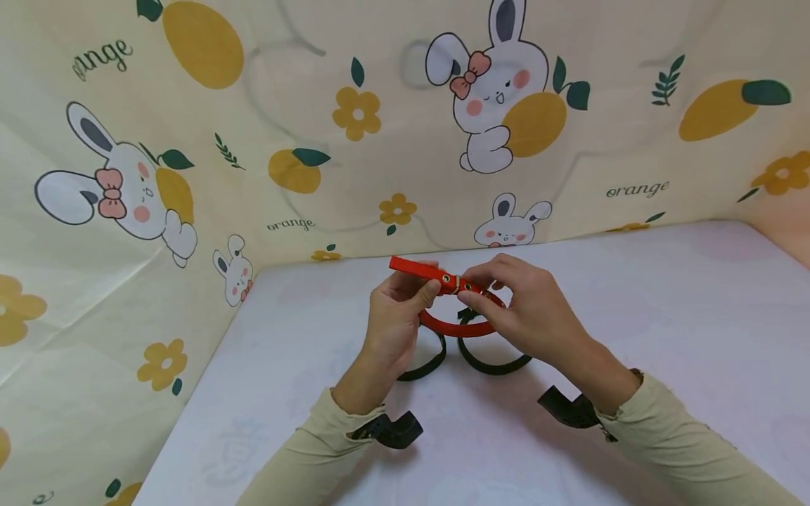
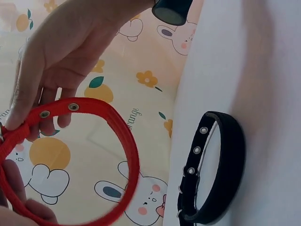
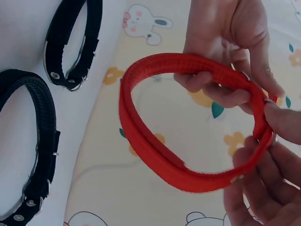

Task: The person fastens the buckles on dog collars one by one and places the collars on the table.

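Observation:
A red collar point(image 1: 462, 329) with metal eyelets is held up above the table, its strap closed into a loop. My left hand point(image 1: 394, 320) pinches it near the buckle point(image 1: 458, 284), and the strap's free end sticks out past the thumb. On the other side of the buckle, my right hand point(image 1: 538, 302) pinches the eyelet stretch between thumb and fingers. In the right wrist view the red collar point(image 3: 153, 162) hangs as a wide ring between both hands. Fingers partly hide the buckle there.
Two black collars, a left one point(image 1: 425, 370) and a right one point(image 1: 496, 367), stand looped on the white table point(image 1: 285, 393) behind and below the hands. A cream cloth point(image 1: 392, 154) printed with rabbits and oranges rises behind the table. Dark wrist devices point(image 1: 400, 430) jut from both sleeves.

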Tool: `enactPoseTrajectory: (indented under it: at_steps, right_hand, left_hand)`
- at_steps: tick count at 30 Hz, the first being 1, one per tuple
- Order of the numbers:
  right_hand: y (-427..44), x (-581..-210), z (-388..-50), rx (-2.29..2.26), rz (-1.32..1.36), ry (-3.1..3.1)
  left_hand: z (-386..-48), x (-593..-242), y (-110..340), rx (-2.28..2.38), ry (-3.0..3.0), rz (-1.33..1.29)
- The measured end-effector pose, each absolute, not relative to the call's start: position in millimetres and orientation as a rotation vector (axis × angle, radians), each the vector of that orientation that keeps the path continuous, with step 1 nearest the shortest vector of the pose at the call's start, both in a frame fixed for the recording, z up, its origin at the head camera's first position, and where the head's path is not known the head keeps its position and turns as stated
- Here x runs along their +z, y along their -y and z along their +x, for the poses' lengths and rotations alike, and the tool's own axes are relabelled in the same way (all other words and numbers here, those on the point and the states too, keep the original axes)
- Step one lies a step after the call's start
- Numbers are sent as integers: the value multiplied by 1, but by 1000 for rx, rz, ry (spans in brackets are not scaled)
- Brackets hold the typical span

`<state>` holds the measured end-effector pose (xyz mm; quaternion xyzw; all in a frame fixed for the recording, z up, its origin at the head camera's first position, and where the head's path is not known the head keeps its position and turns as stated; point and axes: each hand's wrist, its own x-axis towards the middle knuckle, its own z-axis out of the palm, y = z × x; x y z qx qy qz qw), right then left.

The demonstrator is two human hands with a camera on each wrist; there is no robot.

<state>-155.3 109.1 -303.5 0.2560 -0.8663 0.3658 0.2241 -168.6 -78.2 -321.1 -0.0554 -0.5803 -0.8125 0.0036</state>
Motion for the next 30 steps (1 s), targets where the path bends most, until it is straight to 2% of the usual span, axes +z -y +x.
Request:
enactPoseTrajectory:
  at_steps: [12, 30]
  right_hand:
    - [-112, -305, -158, 1102, 592, 2341]
    - [-112, -305, -157, 1099, 596, 2335]
  left_hand:
    - [-168, -325, 75, -2375, 1865, -379]
    - [-165, -325, 76, -2209, 1981, -454]
